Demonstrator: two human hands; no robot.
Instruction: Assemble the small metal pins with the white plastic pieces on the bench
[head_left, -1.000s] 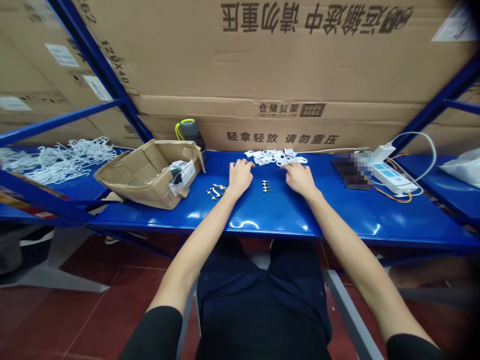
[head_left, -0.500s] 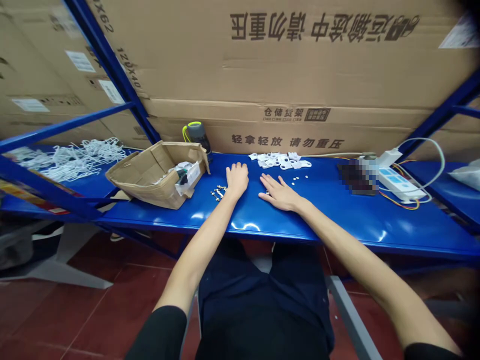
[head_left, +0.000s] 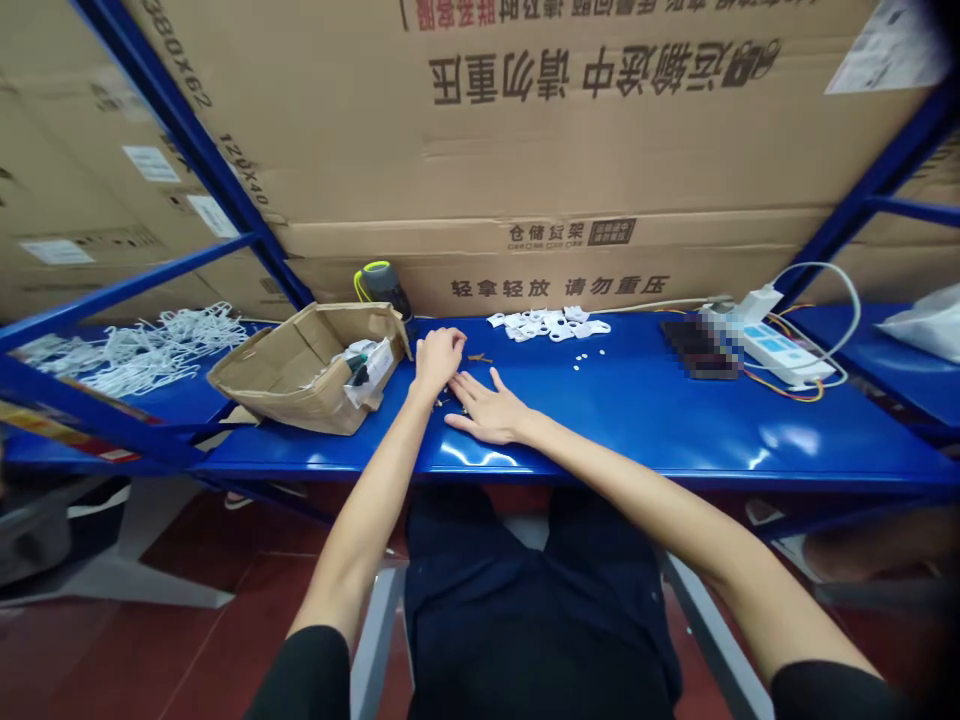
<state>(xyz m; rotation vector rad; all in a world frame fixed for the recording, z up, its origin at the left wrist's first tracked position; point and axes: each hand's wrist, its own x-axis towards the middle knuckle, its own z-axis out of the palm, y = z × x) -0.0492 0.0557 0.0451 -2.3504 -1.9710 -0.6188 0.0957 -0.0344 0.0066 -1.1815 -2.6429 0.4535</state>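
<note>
My left hand (head_left: 439, 360) is over the blue tabletop, its fingers curled in; whatever they hold, if anything, is hidden. Close against it, my right hand (head_left: 491, 410) lies flat with fingers stretched and thumb apart. Small metal pieces, perhaps screws (head_left: 441, 403), show by the right fingertips, partly covered by that hand. A few thin brownish pieces (head_left: 480, 358) lie just right of my left fingers. Farther back is a pile of white plastic pieces with round holes (head_left: 551, 323). Several tiny white bits (head_left: 581, 358) are scattered in front of it.
An open cardboard box (head_left: 270, 365) with small packets stands left of my hands, a dark cylinder with a yellow-green loop (head_left: 388, 285) behind it. White hangers (head_left: 172, 345) are heaped far left. To the right are a blurred-out dark object (head_left: 697, 348) and a power strip (head_left: 787, 352) with cables.
My right hand has slid left across the table to meet my left hand. My left fingers, outstretched before, have curled in. The small metal pieces are now more covered, and the view has shifted slightly.
</note>
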